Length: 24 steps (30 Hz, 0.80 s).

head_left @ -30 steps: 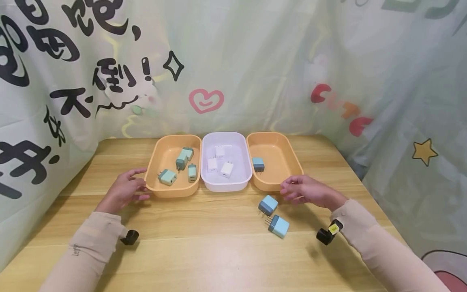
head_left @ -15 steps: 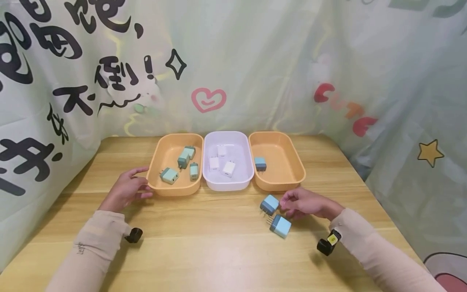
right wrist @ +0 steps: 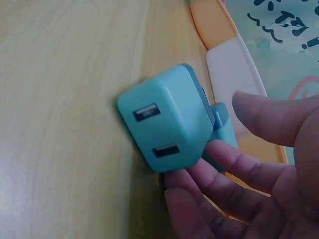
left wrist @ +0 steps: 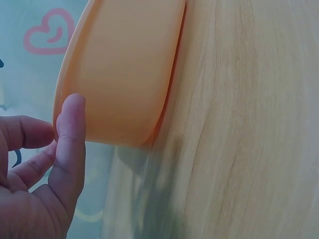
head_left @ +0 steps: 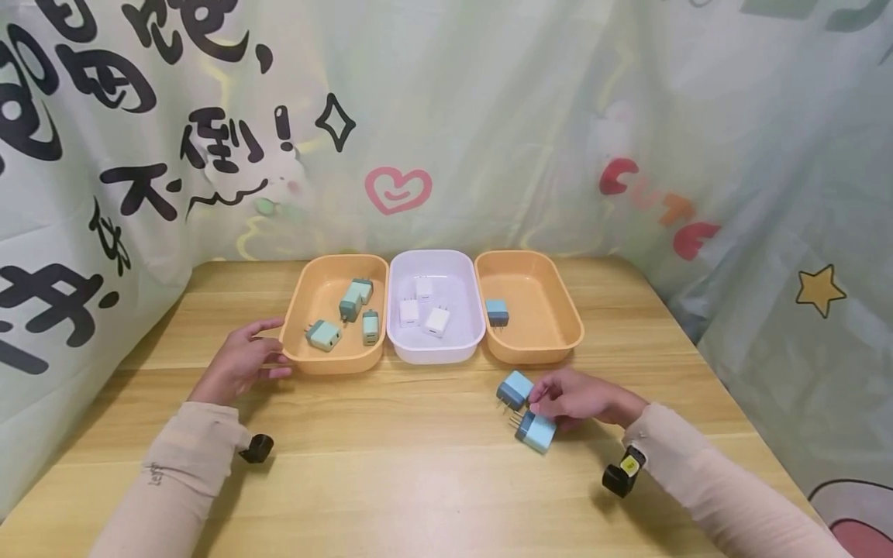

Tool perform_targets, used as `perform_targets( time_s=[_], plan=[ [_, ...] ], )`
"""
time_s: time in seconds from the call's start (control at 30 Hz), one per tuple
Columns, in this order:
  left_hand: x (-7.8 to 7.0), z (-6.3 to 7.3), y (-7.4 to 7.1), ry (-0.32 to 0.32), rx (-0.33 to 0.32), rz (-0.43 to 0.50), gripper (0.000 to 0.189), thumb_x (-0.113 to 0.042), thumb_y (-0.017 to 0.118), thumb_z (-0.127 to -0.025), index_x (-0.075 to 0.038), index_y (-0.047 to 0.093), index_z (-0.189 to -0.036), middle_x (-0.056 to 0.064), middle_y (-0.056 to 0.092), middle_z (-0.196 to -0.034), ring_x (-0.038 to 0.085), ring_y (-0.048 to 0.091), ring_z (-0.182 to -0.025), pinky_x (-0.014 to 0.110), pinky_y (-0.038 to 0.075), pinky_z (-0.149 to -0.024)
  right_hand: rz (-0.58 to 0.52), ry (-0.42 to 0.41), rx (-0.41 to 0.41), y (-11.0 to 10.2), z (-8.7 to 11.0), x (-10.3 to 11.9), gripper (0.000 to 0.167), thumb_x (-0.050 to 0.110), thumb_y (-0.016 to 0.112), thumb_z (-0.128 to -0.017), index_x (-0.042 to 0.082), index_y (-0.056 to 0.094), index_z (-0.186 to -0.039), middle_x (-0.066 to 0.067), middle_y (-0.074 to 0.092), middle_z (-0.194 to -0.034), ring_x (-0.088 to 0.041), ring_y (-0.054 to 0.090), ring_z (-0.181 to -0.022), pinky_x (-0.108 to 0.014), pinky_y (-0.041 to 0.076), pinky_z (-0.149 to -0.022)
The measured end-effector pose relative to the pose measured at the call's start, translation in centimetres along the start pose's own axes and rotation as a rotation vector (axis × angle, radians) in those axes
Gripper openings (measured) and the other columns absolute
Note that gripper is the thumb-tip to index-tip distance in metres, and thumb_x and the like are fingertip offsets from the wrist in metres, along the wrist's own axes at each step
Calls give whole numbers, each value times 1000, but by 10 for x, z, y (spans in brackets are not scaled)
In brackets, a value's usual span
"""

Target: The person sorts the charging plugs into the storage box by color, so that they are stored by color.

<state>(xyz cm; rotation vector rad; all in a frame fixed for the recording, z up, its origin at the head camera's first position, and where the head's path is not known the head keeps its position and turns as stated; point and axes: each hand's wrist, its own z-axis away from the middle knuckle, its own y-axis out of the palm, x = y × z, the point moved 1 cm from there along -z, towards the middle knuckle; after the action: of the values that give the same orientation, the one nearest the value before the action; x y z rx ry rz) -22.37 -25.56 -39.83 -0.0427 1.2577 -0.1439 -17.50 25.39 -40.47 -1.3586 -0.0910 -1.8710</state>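
Two blue two-tone plug chargers lie on the table before the right orange tray [head_left: 529, 355]. My right hand [head_left: 575, 397] is at the nearer charger [head_left: 537, 435], fingers beside it and thumb held apart. In the right wrist view this charger [right wrist: 164, 124] shows two USB ports; the farther charger [right wrist: 225, 132] is partly hidden behind it. Another blue charger [head_left: 497, 312] sits inside the right tray. My left hand [head_left: 244, 360] touches the outer corner of the left orange tray [head_left: 342, 364]; in the left wrist view its thumb [left wrist: 72, 119] overlaps the tray wall [left wrist: 124, 74].
Between the orange trays stands a pale lilac tray [head_left: 436, 355] with several white chargers [head_left: 437, 322]. Several green chargers [head_left: 324, 335] lie in the left tray. A printed cloth [head_left: 488, 139] hangs behind the wooden table [head_left: 391, 465].
My right hand has come down from the right tray's front edge toward me, to the nearer blue charger. The left hand stays at its tray.
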Motion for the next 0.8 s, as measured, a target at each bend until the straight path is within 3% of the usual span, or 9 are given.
perform_targets(
  time_s=[0.2, 0.33, 0.57, 0.8],
  plan=[
    [0, 0, 0, -8, 1, 3, 62, 2, 41, -96, -4, 19, -154, 26, 36, -127, 17, 58, -81, 36, 60, -80, 3, -5, 28, 3, 0, 2, 36, 7, 79, -79, -5, 58, -106, -10, 60, -84, -17, 53, -69, -20, 46, -52],
    [1, 0, 1, -10, 3, 1, 61, 1, 41, -96, -4, 20, -154, 26, 36, -126, 17, 58, -81, 36, 60, -80, 51, -35, 46, 5, 0, 2, 42, 3, 83, -72, -6, 59, -105, -10, 61, -84, -19, 57, -76, -24, 51, -61],
    [0, -1, 1, -14, 9, -4, 61, 1, 41, -97, -5, 19, -154, 25, 36, -125, 17, 57, -82, 36, 60, -79, 163, -62, 43, 7, 1, 5, 37, 1, 84, -67, -2, 65, -98, -6, 62, -82, -18, 57, -76, -29, 52, -68],
    [-1, -1, 1, -20, -4, -10, 62, 1, 41, -97, -4, 19, -154, 25, 37, -125, 17, 58, -82, 36, 60, -80, 169, -74, 62, 9, 3, 6, 36, 0, 82, -66, -2, 64, -97, -6, 63, -84, -18, 57, -78, -30, 53, -72]
  ],
)
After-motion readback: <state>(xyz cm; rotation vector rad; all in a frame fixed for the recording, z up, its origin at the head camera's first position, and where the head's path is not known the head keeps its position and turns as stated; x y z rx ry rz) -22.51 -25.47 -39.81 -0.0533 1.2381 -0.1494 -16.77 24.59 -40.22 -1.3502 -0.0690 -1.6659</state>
